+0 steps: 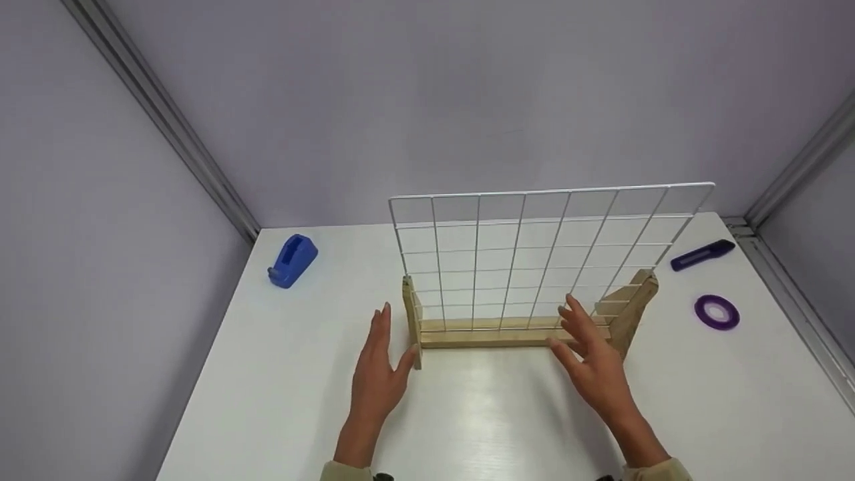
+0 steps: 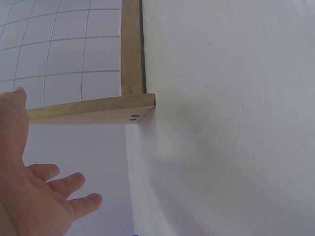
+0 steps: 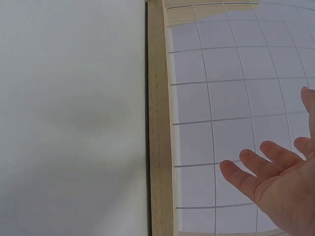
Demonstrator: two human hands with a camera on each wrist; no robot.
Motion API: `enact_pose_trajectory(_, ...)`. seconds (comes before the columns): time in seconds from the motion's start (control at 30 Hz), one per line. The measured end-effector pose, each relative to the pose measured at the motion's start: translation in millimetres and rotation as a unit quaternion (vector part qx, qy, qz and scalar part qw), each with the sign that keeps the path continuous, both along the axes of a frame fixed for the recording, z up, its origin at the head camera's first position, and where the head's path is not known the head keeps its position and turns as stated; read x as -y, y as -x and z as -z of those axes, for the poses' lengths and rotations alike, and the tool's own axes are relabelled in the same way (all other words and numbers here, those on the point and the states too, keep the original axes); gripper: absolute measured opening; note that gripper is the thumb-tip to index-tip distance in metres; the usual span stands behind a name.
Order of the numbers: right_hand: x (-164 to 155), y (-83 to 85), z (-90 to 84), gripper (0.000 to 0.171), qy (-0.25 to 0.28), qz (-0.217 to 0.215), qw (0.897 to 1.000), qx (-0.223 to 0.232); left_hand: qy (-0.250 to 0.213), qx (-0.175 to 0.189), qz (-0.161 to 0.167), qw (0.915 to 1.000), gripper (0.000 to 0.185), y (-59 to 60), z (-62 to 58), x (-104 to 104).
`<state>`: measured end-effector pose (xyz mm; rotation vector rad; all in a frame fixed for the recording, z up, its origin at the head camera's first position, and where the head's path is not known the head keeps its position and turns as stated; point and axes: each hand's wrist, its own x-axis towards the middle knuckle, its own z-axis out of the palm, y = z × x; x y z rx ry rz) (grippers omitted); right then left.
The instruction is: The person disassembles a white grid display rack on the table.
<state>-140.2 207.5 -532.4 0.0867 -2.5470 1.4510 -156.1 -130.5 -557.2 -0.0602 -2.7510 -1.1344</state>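
A white wire grid stands in a wooden frame, leaning back from a low wooden base bar between two side pieces. My left hand, fingers extended and thumb spread, is beside the left side piece. Whether the thumb touches the wood I cannot tell. In front of the grid's right part hovers my right hand, its fingers spread and slightly bent, holding nothing. The right side piece is partly hidden behind it. Screw holes show low on the left side piece in the left wrist view.
A blue tape dispenser lies at the table's back left. Toward the right are a dark purple slim tool, perhaps a cutter, and a purple ring like a tape roll. Pale walls enclose the white table at the back and sides.
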Motion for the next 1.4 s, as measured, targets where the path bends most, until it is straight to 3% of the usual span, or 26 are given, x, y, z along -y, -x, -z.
enact_pose_trajectory(0.53,21,16.5,2.7,0.076,0.064,-0.020,0.998,-0.007,-0.057,0.003,0.003,0.9984,0.083,16.3,4.2,-12)
enact_pose_trajectory(1.03,41,32.6,-0.7,0.079,0.103,-0.037,0.994,0.001,-0.107,0.029,0.042,0.9930,0.082,24.9,4.1,-20)
enact_pose_trajectory(1.4,46,42.7,4.1,0.084,0.083,-0.024,0.996,0.001,-0.116,0.017,0.053,0.9917,0.078,32.4,5.4,-24)
